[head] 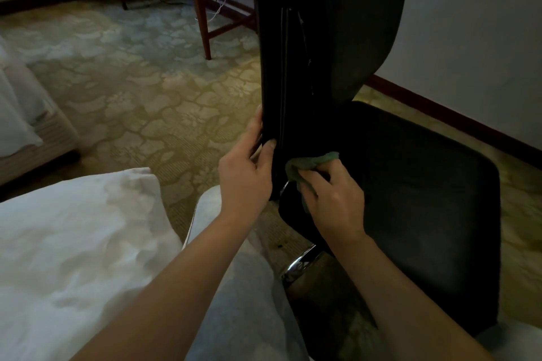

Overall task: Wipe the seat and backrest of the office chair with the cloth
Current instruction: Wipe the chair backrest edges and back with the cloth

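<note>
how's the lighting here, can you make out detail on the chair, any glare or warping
Head view: dim, yellowish light; the black backrest and seat are near-featureless shadow. Head view: only glare is on the chrome post under the seat. Head view: wide-angle stretch swells the forearms at the bottom edge; the green cloth in the right hand is readable, slightly soft.

Backrest (pixel 322 38): black, leather-like covering, smooth, with a faint sheen along its stitched edge. Seat (pixel 425 199): the same black covering, smooth and duller. Cloth (pixel 311 160): green, soft, napped fabric. Chair column (pixel 299 265): polished metal, glossy. Carpet (pixel 132 82): woven pile, matt, with a floral pattern. Furniture leg (pixel 201 9), far: reddish varnished wood. Bedding (pixel 73 243), near left: white crumpled cloth. Trousers (pixel 243 287): light grey fabric, matt.
</note>
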{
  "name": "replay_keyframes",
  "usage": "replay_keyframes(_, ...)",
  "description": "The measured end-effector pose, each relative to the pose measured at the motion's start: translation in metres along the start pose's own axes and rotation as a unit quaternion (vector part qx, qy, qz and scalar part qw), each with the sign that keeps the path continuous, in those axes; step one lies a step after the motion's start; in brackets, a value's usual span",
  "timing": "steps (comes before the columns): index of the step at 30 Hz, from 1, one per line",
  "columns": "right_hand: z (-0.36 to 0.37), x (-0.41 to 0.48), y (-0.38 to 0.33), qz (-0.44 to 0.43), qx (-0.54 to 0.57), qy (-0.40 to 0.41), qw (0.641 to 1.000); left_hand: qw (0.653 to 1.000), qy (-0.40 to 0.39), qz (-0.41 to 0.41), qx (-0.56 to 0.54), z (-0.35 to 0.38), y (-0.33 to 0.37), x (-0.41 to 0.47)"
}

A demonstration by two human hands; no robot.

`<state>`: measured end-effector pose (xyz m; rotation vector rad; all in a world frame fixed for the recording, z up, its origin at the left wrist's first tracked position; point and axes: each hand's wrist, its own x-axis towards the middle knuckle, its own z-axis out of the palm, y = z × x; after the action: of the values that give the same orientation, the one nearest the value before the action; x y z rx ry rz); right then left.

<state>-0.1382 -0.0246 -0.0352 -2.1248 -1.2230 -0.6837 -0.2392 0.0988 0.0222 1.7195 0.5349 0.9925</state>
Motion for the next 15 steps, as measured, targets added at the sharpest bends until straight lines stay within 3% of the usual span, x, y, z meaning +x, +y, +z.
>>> replay_keyframes(6,0.015,-0.019,-0.002,0.044,-0.015,-0.006,0.999,1.0,0.002,-0.012,0.001,0.001,0.003,-0.001)
replay_keyframes(12,0.028,-0.032,-0.002,0.105,0.032,-0.096,0.989,1.0,0.006,-0.006,0.011,0.0,0.001,-0.001)
replay_keyframes(15,0.019,-0.038,-0.007,0.082,0.068,-0.068,0.992,1.0,0.006,0.001,0.018,-0.001,0.0,-0.001)
